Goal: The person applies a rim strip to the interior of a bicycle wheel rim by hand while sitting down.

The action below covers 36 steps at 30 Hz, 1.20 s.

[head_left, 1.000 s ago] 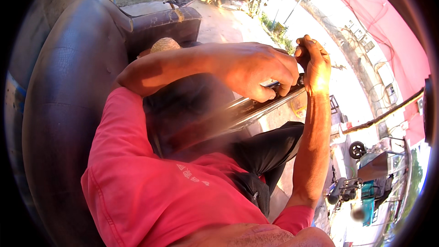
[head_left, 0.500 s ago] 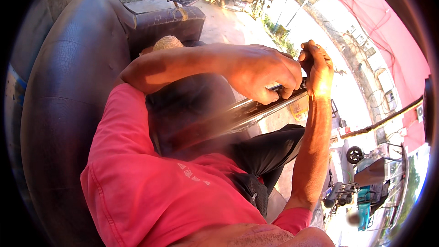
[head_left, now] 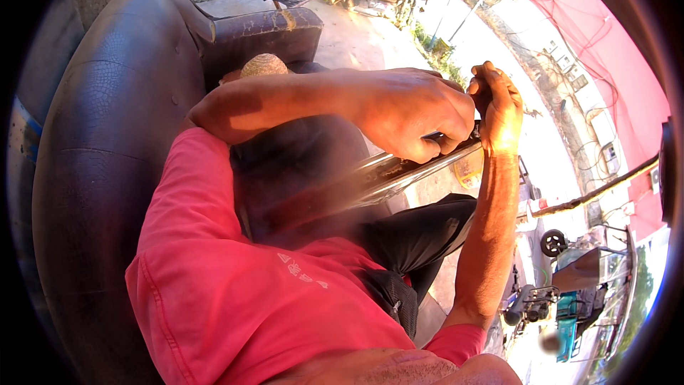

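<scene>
A long, narrow dark bar (head_left: 388,169) with shiny pale edges slants up across my lap toward the right; its lower end is blurred. My left hand (head_left: 417,115) reaches over its upper end, with curled fingers and thumb closed on it. Right beside it, my right hand (head_left: 500,108) is raised at the bar's tip, its fingers bent toward the left hand. Whatever lies in the right palm is in shadow and partly hidden. Both bare forearms come from pink sleeves.
I sit on a brown leather sofa (head_left: 107,135). A woven straw-coloured rounded thing (head_left: 264,65) shows behind my left forearm. A wooden pole (head_left: 598,191) juts in from the right, with a black wheel (head_left: 553,242) and a teal vehicle (head_left: 567,324) below it. A pink wall (head_left: 605,43) stands beyond.
The fingers of my left hand have shifted slightly at the bar's upper end. My right hand keeps its place beside them. The whole view has moved very little.
</scene>
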Available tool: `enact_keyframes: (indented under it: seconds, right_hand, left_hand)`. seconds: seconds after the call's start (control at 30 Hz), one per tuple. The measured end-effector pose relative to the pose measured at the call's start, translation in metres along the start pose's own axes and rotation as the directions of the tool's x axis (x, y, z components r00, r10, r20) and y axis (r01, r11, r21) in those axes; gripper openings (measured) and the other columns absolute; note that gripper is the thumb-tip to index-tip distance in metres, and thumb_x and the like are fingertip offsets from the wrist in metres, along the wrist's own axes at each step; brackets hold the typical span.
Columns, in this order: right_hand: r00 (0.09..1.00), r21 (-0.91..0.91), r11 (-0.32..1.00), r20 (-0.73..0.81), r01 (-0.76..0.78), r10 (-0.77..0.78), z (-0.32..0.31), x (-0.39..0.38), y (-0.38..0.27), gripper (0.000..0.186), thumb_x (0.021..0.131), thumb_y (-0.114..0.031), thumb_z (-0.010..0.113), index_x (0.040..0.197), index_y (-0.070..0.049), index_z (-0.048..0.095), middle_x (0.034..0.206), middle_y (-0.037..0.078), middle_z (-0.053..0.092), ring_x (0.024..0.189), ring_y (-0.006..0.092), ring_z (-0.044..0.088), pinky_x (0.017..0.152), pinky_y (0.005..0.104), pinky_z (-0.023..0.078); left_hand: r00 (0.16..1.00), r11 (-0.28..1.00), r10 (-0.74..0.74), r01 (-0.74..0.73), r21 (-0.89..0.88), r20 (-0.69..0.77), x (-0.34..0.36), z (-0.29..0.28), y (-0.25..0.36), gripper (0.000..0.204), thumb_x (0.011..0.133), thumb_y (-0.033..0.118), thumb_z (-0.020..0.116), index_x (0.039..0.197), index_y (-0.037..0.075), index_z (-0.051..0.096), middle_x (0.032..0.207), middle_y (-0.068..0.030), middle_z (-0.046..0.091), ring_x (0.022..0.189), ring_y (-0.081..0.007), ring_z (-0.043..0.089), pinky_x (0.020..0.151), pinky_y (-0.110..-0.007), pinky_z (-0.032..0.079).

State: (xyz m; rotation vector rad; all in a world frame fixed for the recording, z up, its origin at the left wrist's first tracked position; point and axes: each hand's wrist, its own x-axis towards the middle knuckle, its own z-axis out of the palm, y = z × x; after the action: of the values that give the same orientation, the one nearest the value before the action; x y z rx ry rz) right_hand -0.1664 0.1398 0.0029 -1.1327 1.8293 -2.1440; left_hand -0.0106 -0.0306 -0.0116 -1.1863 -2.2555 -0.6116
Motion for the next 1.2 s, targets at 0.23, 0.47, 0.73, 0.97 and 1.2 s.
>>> enact_keyframes:
  seconds: [0.23,0.47,0.73,0.97,1.2]
  right_hand:
    - [1.0,0.005,1.0,-0.006,-0.014,0.014,-0.0022,-0.0028,-0.001,0.023,0.105,-0.022,0.066,0.095,-0.002,0.072,0.075,0.003,0.067,0.065,0.0127,0.059,0.065,0.0261,0.051]
    - [1.0,-0.002,1.0,0.013,-0.009,0.009,-0.0029,-0.0015,-0.0005,0.023,0.104,-0.024,0.067,0.095,-0.003,0.072,0.074,0.003,0.067,0.065,0.0124,0.059,0.066,0.0263,0.052]
    - [1.0,-0.02,1.0,0.0,-0.006,0.006,-0.001,-0.0023,-0.003,0.025,0.104,-0.025,0.068,0.096,-0.002,0.073,0.074,0.003,0.067,0.066,0.0123,0.06,0.065,0.0262,0.052]
    - [1.0,-0.015,1.0,0.022,0.0,0.001,0.0009,-0.0034,-0.0031,0.025,0.104,-0.025,0.068,0.096,-0.002,0.072,0.073,0.003,0.066,0.066,0.0125,0.06,0.066,0.0265,0.051]
    - [1.0,-0.005,1.0,0.013,-0.001,0.001,-0.0001,-0.0031,-0.003,0.025,0.104,-0.024,0.067,0.096,-0.001,0.072,0.074,0.004,0.066,0.066,0.0132,0.06,0.066,0.0274,0.051]
  left_hand:
    - [0.999,0.997,0.009,-0.012,-0.081,-0.041,-0.0005,0.0041,0.0005,0.01,0.081,0.007,0.072,0.083,0.006,0.063,0.111,-0.0081,0.066,0.108,-0.0319,0.063,0.093,-0.044,0.051]
    - [0.999,0.999,0.028,-0.027,0.025,-0.026,0.0006,0.0055,-0.0025,0.011,0.079,0.008,0.072,0.086,0.006,0.064,0.107,-0.0089,0.066,0.106,-0.0323,0.063,0.092,-0.043,0.051]
    - [0.982,0.986,0.122,-0.136,-0.092,-0.144,0.0018,0.0086,-0.006,0.009,0.077,0.008,0.07,0.079,0.006,0.062,0.092,-0.0109,0.063,0.094,-0.0329,0.064,0.082,-0.044,0.052]
    - [0.998,1.0,0.018,-0.018,0.004,-0.065,-0.001,0.0056,-0.0006,0.007,0.078,0.007,0.07,0.082,0.006,0.064,0.1,-0.0095,0.065,0.1,-0.032,0.064,0.088,-0.044,0.052]
    - [0.999,0.998,0.052,-0.053,-0.047,-0.017,-0.0001,0.0032,-0.0028,0.009,0.08,0.008,0.072,0.083,0.006,0.063,0.11,-0.0087,0.067,0.11,-0.0312,0.063,0.096,-0.044,0.05]
